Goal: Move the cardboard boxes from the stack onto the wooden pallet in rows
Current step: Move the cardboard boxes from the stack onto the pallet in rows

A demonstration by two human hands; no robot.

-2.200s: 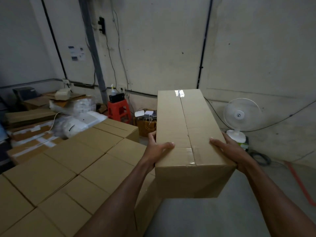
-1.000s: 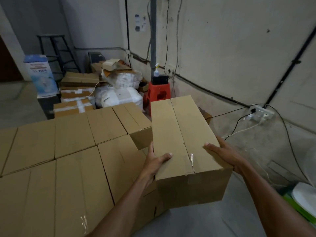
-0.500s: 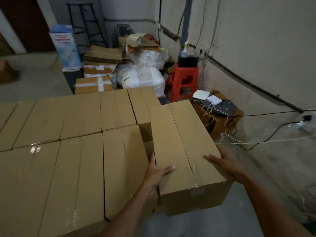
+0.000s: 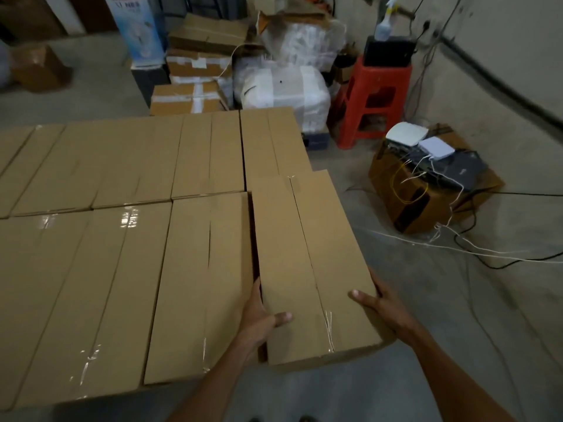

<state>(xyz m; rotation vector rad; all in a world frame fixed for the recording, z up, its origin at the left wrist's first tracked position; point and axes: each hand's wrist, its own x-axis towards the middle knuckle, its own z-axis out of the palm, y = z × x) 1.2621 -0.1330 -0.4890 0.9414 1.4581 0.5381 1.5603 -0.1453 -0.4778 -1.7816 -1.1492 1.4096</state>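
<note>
I hold a long cardboard box (image 4: 307, 263) at its near end, taped seam up. My left hand (image 4: 259, 318) grips its left side with the thumb on top. On the right side, my right hand (image 4: 380, 303) grips it the same way. The box sits low at the right end of the near row of packed boxes (image 4: 122, 269), close beside its neighbour (image 4: 201, 284) and just in front of a far-row box (image 4: 271, 141). The pallet under the rows is hidden.
A cardboard box with routers and cables (image 4: 432, 178) stands on the floor to the right, wires trailing across the concrete. Behind it is a red plastic stool (image 4: 374, 99). White wrapped bundles (image 4: 286, 86) and taped cartons (image 4: 189, 95) lie beyond the rows.
I have turned left and looked down. The box has come down from chest height to the right end of the near row, both hands keeping the same hold.
</note>
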